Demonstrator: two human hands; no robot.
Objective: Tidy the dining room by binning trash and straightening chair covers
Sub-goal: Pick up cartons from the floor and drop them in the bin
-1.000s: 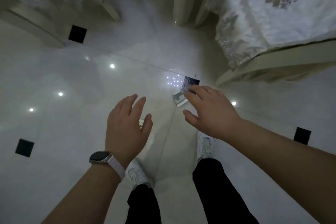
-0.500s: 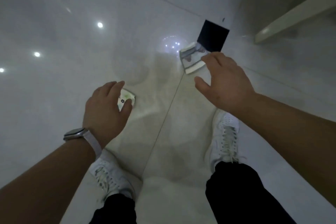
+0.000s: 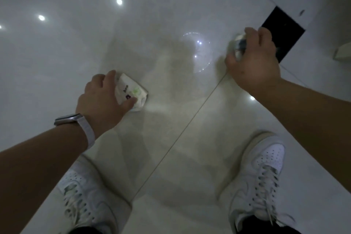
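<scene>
A crumpled white wrapper (image 3: 133,91) with green and purple print lies on the glossy floor at centre left. My left hand (image 3: 102,99) grips it, thumb and fingers curled round its near side. At upper right my right hand (image 3: 254,59) is curled round a small shiny silvery wrapper (image 3: 239,45), which shows only at the fingers' left edge. Both hands are down at floor level. Most of the silvery wrapper is hidden by the fingers.
Pale glossy floor tiles (image 3: 171,138) with ceiling-light reflections fill the view. A black inset tile (image 3: 284,30) lies just beyond my right hand. A furniture foot (image 3: 341,53) shows at the right edge. My two white sneakers (image 3: 260,182) stand below.
Both hands dropped to the floor and closed round the two wrappers, the left on the printed white one, the right on the silvery one. The view moved lower and closer.
</scene>
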